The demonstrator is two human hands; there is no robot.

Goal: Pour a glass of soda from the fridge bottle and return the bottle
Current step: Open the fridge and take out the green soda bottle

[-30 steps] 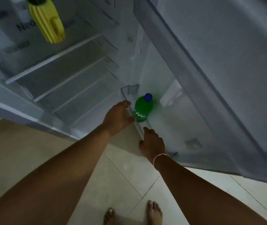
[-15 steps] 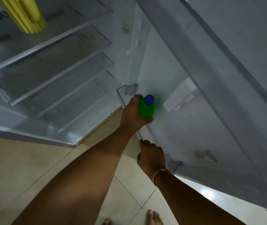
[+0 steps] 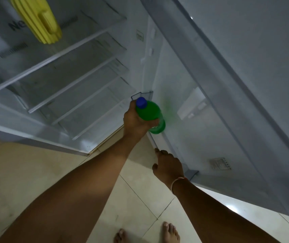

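A green soda bottle point(image 3: 151, 114) with a blue cap is held tilted just above the clear bottom door bin point(image 3: 142, 95) of the open fridge door point(image 3: 228, 95). My left hand point(image 3: 135, 121) is wrapped around the bottle's body from the left. My right hand point(image 3: 169, 166) rests lower down on the front rail of the door bin, fingers curled over its edge. A thread bracelet sits on the right wrist. No glass is in view.
The fridge interior point(image 3: 61, 71) at left has several glass shelves. A yellow ribbed jug point(image 3: 40, 20) stands on the top shelf. The open door fills the right side. Below is a tiled floor point(image 3: 26, 172) with my bare feet point(image 3: 147, 233).
My left hand reached the bottle, closed on it and lifted it up out of the door bin. My right hand stayed on the bin rail.
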